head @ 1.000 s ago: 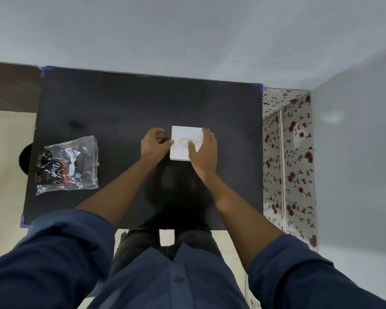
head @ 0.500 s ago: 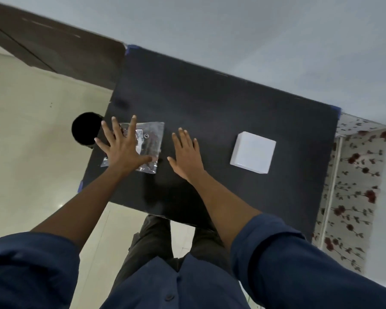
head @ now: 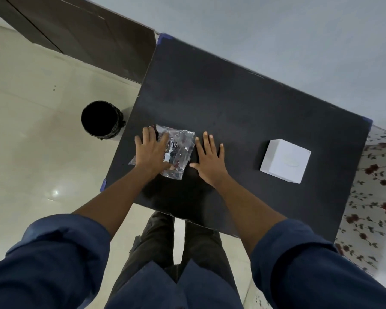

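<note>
A clear plastic bag (head: 180,150) with dark and red small parts lies near the left front of the black table (head: 243,103). My left hand (head: 151,152) lies flat on the bag's left half, fingers spread and straight. My right hand (head: 210,159) rests flat on the table just right of the bag, its index finger near the bag's edge. A white square box (head: 285,160) sits alone on the table's right side, away from both hands.
A round black bin (head: 99,119) stands on the pale floor by the table's left edge. A dark wooden panel (head: 87,34) runs along the back left. Flowered tiling (head: 374,197) lies beyond the table's right edge, with a grey wall behind.
Both hands left the white box and went left to the plastic bag. Over the last half second the left hand settled flat on the bag and the right hand drew next to it.
</note>
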